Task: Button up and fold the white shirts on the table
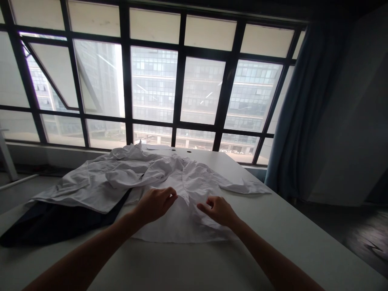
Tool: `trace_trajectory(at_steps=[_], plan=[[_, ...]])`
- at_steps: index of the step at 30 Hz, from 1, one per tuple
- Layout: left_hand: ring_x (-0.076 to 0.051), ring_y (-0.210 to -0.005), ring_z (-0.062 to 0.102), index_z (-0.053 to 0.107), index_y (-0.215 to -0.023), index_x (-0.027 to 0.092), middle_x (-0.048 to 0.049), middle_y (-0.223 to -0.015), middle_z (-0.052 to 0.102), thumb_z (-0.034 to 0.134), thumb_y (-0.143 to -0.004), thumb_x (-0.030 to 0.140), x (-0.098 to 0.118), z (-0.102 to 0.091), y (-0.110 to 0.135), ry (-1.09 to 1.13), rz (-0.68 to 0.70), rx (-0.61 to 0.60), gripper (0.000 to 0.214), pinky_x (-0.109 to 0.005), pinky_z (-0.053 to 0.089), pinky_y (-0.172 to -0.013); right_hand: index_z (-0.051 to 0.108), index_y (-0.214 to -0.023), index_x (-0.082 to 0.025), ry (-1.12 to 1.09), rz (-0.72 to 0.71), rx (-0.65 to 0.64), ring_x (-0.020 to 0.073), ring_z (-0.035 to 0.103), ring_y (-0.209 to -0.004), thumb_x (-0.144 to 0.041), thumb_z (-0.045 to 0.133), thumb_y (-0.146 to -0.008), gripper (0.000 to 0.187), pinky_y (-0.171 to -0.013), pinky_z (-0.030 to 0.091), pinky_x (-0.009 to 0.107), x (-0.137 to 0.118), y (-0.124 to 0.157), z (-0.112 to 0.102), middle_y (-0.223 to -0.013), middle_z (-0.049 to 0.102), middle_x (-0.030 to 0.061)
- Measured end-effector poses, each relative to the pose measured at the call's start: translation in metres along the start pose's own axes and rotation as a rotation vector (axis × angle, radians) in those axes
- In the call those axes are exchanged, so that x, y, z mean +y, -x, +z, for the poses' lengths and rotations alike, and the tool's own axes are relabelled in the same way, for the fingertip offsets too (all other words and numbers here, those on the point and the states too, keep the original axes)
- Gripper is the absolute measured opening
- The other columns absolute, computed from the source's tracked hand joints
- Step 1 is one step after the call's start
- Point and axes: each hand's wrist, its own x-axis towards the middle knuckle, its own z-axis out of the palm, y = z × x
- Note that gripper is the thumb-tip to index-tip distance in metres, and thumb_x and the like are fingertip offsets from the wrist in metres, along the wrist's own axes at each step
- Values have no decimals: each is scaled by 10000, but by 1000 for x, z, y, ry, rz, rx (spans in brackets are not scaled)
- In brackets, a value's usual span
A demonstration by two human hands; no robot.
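Both hands are over the white shirt (182, 228), which lies spread on the pale counter (188, 268) beneath and beyond the fingers, its rounded hem nearer the wearer than they are. Here's the left hand (155, 204): fingers curled, thumb drawn up close to the index finger, right by a front edge of the shirt. Is cloth caught between them? I can't tell from here. Across a short gap, the right hand (222, 211) has its fingers folded in and its thumb pointing toward the left one, over the other side of the shirt; again, I can't tell whether any fabric is pinched.

Beyond the right fingers and off to their right, a sleeve (247, 186) stretches out over the counter. Left of the left fingers there's a heap of rumpled white cloth (91, 186), lying partly over a dark garment (71, 222) that pokes out toward the wearer. Far past the fingers, two dark round spots (188, 152) sit near the counter's far end, and behind that, black-framed windows (154, 87) with one pane (56, 72) tilted open. Well to the right hangs a blue curtain (298, 117).
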Motion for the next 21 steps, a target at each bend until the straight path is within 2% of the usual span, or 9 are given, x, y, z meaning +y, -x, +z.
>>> trace_trajectory(at_steps=[2, 4, 7, 10, 13, 14, 16, 19, 21], plan=[[-116, -528, 551, 588, -879, 184, -4, -624, 620, 395, -983, 357, -1, 1, 0, -3, -2, 18, 280, -225, 314, -527, 644, -717, -180, 64, -19, -55, 190, 615, -624, -751, 549, -747, 580, -530, 362, 258, -9, 4, 8, -696, 681, 65], [-116, -530, 557, 589, -886, 183, -5, -631, 628, 390, -987, 365, -2, 2, 1, 8, 7, 26, 289, -225, 325, -530, 672, -748, -177, 158, -5, -50, 222, 646, -676, -723, 546, -770, 560, -560, 395, 276, -20, 8, 16, -757, 704, 99], [-117, -543, 580, 597, -904, 180, -10, -646, 644, 386, -993, 368, -5, 4, 1, 20, 40, 39, 296, -225, 348, -545, 709, -788, -167, 286, 44, -51, 257, 677, -777, -519, 546, -851, 393, -644, 449, 314, -28, 7, 19, -850, 721, 147], [-115, -541, 592, 606, -908, 179, -7, -645, 648, 402, -991, 361, -8, 6, 2, 22, 58, 62, 287, -218, 349, -536, 720, -852, -158, 306, 111, -89, 265, 680, -847, -379, 603, -805, 254, -695, 473, 323, -18, 3, 7, -936, 722, 156], [-112, -529, 589, 611, -890, 171, 1, -621, 638, 429, -984, 338, -11, 8, 2, 14, 82, 119, 265, -210, 339, -527, 711, -832, -167, 173, 124, -77, 243, 672, -826, -344, 649, -760, 201, -695, 481, 307, 7, -3, -15, -883, 721, 114], [-110, -526, 587, 613, -886, 168, 4, -613, 634, 435, -983, 329, -12, 9, 2, 13, 90, 131, 259, -208, 336, -527, 706, -827, -168, 106, 111, -35, 232, 669, -801, -314, 646, -758, 172, -697, 483, 305, 15, -5, -22, -837, 717, 98], [-107, -523, 582, 618, -885, 164, 7, -608, 630, 442, -982, 315, -11, 9, 2, 20, 101, 126, 251, -202, 330, -527, 694, -857, -166, -46, 73, 129, 216, 659, -768, -254, 615, -768, 147, -720, 494, 318, 26, -9, -34, -795, 710, 82], [-101, -526, 572, 633, -890, 161, 6, -618, 633, 454, -977, 307, -7, 7, 2, 54, 115, 78, 247, -195, 332, -530, 660, -914, -174, -366, -35, 353, 215, 652, -788, -304, 611, -792, 185, -760, 523, 355, 27, -10, -40, -852, 708, 83], [-95, -526, 561, 648, -888, 159, 5, -624, 636, 471, -966, 303, -2, 2, 3, 99, 129, 29, 241, -190, 336, -534, 644, -916, -183, -601, -136, 317, 216, 650, -790, -406, 658, -780, 262, -742, 541, 365, 18, -6, -38, -856, 698, 71]])
